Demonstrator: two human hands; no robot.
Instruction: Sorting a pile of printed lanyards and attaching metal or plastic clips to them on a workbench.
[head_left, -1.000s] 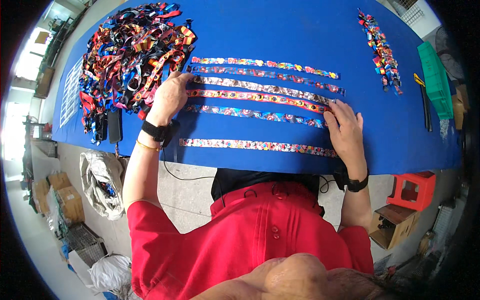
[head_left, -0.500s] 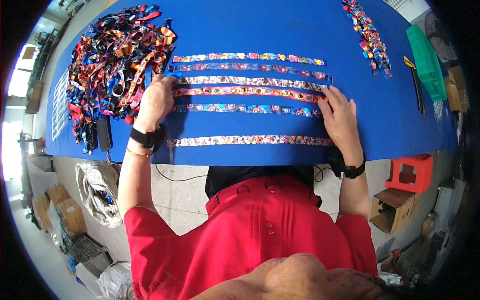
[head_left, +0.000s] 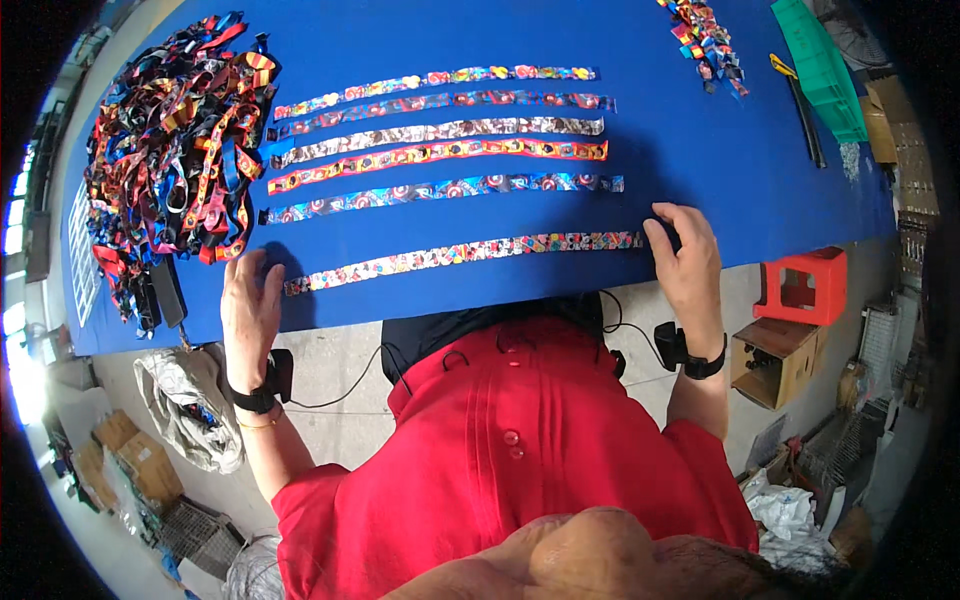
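My left hand [head_left: 252,305] rests at the near left of the blue-covered table, fingers apart, beside the left end of a white strap with small coloured prints [head_left: 470,252]. Off that strap's right end is my right hand [head_left: 690,260], thumb and fingers spread, holding nothing. Farther up, several printed straps lie stretched out side by side: a blue one [head_left: 450,192], a red and yellow one [head_left: 440,155], a white and brown one [head_left: 440,132], a dark blue and red one [head_left: 440,106] and a yellow, red and blue one [head_left: 440,80].
A large tangled heap of printed straps [head_left: 180,140] covers the table's left side. At the far right lie a smaller bunch of straps [head_left: 705,45], a yellow-handled tool [head_left: 783,67] and a green crate [head_left: 820,75]. A red stool [head_left: 805,287] and cardboard box [head_left: 770,362] stand beyond the edge.
Both hands have left the ends of the middle straps and come nearer, to the ends of the nearest strap. The view has shifted and tilted.
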